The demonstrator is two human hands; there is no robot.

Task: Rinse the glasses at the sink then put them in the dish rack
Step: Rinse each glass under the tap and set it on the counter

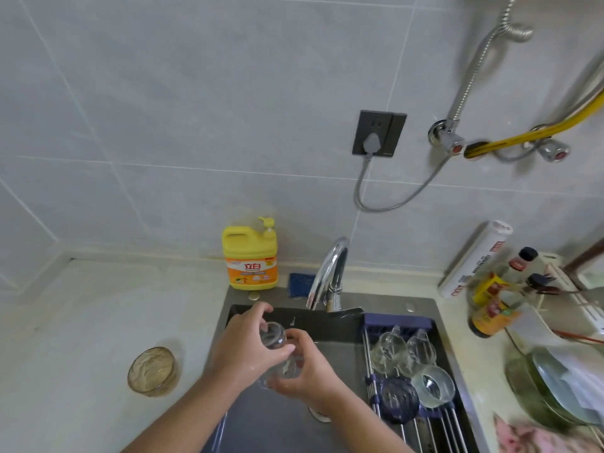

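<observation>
An amber glass (pixel 151 371) stands on the counter (pixel 81 322) at the left, close to the sink (pixel 385 302), probably next in line. Over the basin the left hand (pixel 242 346) curls round the upper end of a clear glass (pixel 273 335), and the right hand (pixel 309 367) clasps its lower part, seemingly to turn and rub it. Rightward, the dish rack (pixel 397 322) spans the sink, so the rinsed glasses (pixel 389 349) drain into it.
</observation>
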